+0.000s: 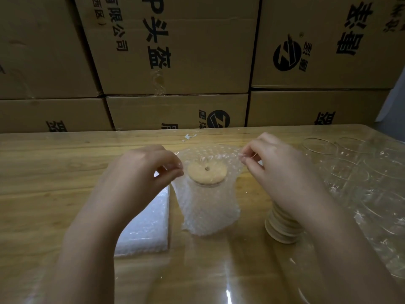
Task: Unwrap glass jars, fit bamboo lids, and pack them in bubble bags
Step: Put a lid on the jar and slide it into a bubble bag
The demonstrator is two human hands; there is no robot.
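Jar (207, 184) with lid (207, 172) stands in bubble bag (210, 212); fingers of left hand (140, 172) and right hand (278, 166) pinch its mouth. Risk: uneven pull could topple jar.

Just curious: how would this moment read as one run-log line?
left hand: pinches bubble bag rim | right hand: pinches rim | jar: upright inside bag, bamboo lid on | lid stack: right of bag

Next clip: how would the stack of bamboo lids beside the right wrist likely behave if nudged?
The stack of bamboo lids looks unevenly piled, with its discs offset, so a nudge would probably topple or spread it. The discs look thin and rigid, so they are likely light. The table is glossy, so loose lids might slide.
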